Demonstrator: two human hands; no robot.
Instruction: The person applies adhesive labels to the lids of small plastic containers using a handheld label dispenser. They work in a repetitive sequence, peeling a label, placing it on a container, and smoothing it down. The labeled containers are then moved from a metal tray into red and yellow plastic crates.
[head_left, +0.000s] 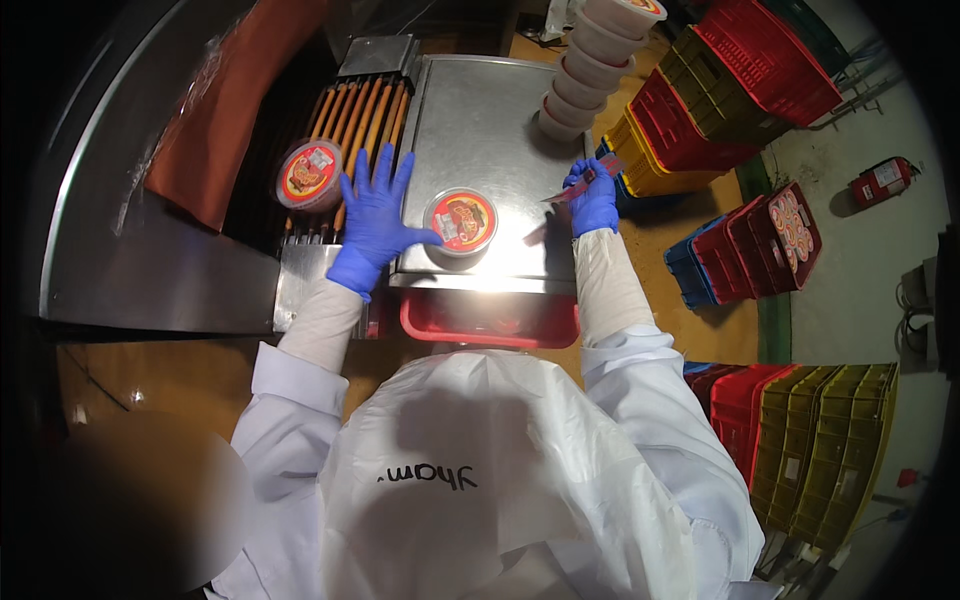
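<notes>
My left hand (375, 214), in a blue glove, is spread with fingers apart between two round lidded plastic tubs. Its thumb reaches the edge of the tub with a red and yellow label (463, 221) on the steel table (487, 120); whether it touches cannot be told. The other labelled tub (309, 176) sits on the roller conveyor (367, 112), left of my fingers. At the table's right side my right hand (592, 199), also gloved in blue, grips a thin red printed strip or label (581, 181). A tall stack of white tubs (577, 90) stands beyond it.
A red plastic tray (487, 321) shows below the table's near edge. An orange-brown curtain flap (232, 112) hangs over the conveyor at left. Stacked crates (679, 112) stand at right, with more crates (739, 251) holding tubs and others (810, 442) lower right. A fire extinguisher (885, 181) is by the wall.
</notes>
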